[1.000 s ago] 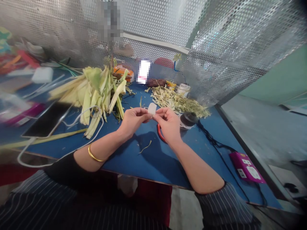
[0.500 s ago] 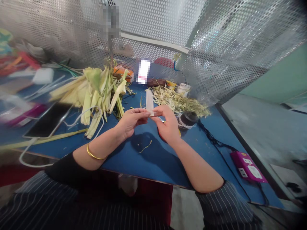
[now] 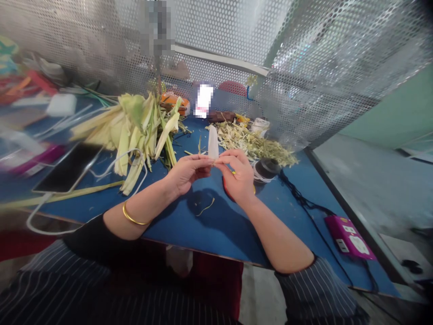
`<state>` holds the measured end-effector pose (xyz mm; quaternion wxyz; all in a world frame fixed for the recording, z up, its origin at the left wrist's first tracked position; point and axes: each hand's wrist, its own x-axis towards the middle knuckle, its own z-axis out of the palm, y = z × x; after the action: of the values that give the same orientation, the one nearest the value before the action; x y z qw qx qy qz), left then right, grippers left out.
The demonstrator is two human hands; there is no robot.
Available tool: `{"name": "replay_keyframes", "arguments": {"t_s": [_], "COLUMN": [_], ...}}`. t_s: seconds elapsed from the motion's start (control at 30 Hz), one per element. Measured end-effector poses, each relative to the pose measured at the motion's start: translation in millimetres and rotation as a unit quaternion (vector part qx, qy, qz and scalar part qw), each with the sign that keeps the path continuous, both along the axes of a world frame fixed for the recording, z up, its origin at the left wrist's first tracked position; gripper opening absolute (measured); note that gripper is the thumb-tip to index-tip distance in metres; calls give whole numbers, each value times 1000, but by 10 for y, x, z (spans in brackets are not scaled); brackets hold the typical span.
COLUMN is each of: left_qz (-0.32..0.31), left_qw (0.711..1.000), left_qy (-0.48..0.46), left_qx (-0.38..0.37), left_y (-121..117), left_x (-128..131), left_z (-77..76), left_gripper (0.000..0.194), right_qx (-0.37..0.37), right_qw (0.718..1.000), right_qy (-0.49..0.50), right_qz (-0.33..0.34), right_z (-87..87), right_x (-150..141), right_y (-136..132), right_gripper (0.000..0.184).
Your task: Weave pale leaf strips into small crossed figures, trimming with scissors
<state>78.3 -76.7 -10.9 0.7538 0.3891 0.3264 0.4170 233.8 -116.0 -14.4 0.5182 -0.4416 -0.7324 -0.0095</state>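
My left hand (image 3: pixel 187 172) and my right hand (image 3: pixel 237 174) meet above the blue table (image 3: pixel 216 225). Both pinch the lower end of a pale, narrow strip of corn husk (image 3: pixel 213 141) that stands upright between the fingertips. A gold bangle (image 3: pixel 130 218) circles my left wrist. Beneath my right hand lie red-handled scissors (image 3: pixel 226 189), mostly hidden. A pile of green-yellow corn husks (image 3: pixel 138 128) lies left of the hands.
A heap of shredded husk scraps (image 3: pixel 253 142) sits behind my right hand, with a black tape roll (image 3: pixel 267 168) beside it. A dark phone (image 3: pixel 69 168) with a white cable lies at left. A magenta box (image 3: pixel 350 236) on a black cord is at right. Perforated metal screens (image 3: pixel 304 67) enclose the bench.
The husk piece, first a short folded bit between my fingertips, now stands up as a longer strip. My hands stayed close together in about the same spot.
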Motion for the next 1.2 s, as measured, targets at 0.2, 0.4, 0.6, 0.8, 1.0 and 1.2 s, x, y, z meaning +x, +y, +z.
{"name": "replay_keyframes", "arguments": {"t_s": [0.2,0.4,0.6,0.8,1.0,1.2], "left_qz": [34,82,108,106,97,102], "left_qw": [996,981,971,968,967,959], "left_qy": [24,62,89,109,108,132], "left_qx": [75,163,193,199,210,228], "left_y": [-43,-68,-82,-73,-92,-83], "left_x": [41,60,76,91,92,89], "left_z": [-11,-12,0,-23,-31,-44], "left_gripper": [18,19,15,15,18,19], "right_qx": [-58,-132,-140,-133,-151,-160], "right_qw": [996,985,982,976,967,962], "right_qy": [59,105,124,167,202,222], "right_qz": [-20,-16,-32,-37,-41,-21], "right_z": [-18,-13,10,-12,-31,-54], "right_x": [-28,-34,-53,-61,-53,-46], "right_y": [0,-7,-19,5,25,46], "right_gripper": [7,6,5,9,24,26]}}
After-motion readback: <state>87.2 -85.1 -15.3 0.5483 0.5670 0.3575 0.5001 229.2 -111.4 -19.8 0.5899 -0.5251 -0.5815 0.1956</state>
